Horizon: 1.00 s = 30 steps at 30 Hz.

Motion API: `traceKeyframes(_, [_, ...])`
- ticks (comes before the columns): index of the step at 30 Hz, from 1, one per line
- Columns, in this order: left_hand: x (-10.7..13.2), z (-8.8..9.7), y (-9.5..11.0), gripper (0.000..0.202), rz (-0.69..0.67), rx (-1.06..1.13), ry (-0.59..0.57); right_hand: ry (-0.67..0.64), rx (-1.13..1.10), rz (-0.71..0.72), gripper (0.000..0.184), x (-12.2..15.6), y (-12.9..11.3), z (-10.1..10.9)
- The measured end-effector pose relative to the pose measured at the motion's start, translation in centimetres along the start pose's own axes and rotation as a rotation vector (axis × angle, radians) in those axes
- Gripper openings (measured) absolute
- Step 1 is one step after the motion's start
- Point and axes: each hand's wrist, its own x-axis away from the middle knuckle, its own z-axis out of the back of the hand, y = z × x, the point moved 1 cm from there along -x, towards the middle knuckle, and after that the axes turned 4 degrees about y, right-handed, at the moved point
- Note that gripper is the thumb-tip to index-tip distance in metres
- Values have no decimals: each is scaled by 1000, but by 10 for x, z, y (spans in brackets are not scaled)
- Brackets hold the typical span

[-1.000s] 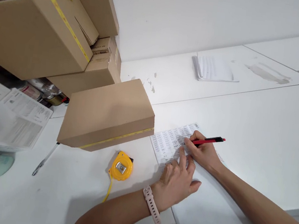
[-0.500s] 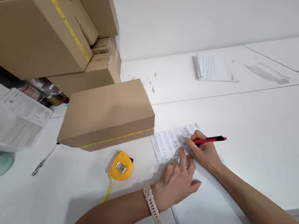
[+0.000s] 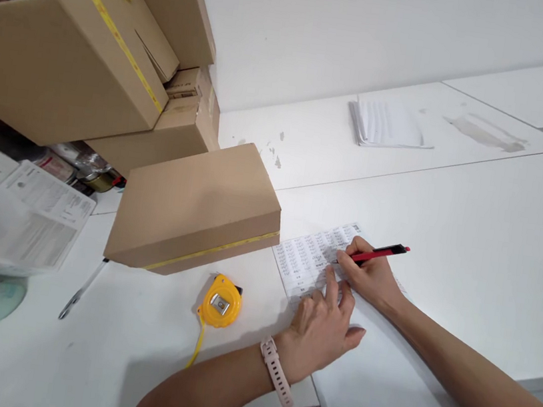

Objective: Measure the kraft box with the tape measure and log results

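Barely anything differs from half a second ago. The white worktop (image 3: 476,219), the stack of cardboard boxes (image 3: 68,67) at its left end and the single flat box (image 3: 201,200) lying in front of that stack all stay as they were; only the back end of the pen (image 3: 380,254) has shifted very slightly.

The left hand (image 3: 317,341) comes in over the worktop's front edge, palm down, its fingers loosely bent and partly spread, the thumb standing out to the side. Its fingertips rest on a printed sheet (image 3: 300,258). The right hand (image 3: 370,274) pinches the pen between thumb and fingers; whether the pen's point touches the sheet cannot be told.

The sheet lies toward the worktop's front edge, just beside the flat box's right end, with rows of print too small to read. A sheaf of papers (image 3: 388,124) lies near the back edge. A yellow tape measure (image 3: 223,303) sits between the flat box and the front edge. A pale pink wristband (image 3: 276,373) circles the left wrist. The pen is slim, red and black.
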Motion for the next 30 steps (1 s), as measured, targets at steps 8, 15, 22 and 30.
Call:
traceKeyframes(8, [-1,-2,0,73,0,9,-23,40,9,13,32,-1,-1,1])
traceKeyframes(15, [1,-3,1,73,3,-2,7,34,7,5,30,-1,-1,0])
traceKeyframes(22, [-1,2,0,73,7,17,-35,47,6,-7,29,-2,-1,1])
traceKeyframes(30, [-1,1,0,73,12,27,-42,31,13,0,30,-1,-1,2])
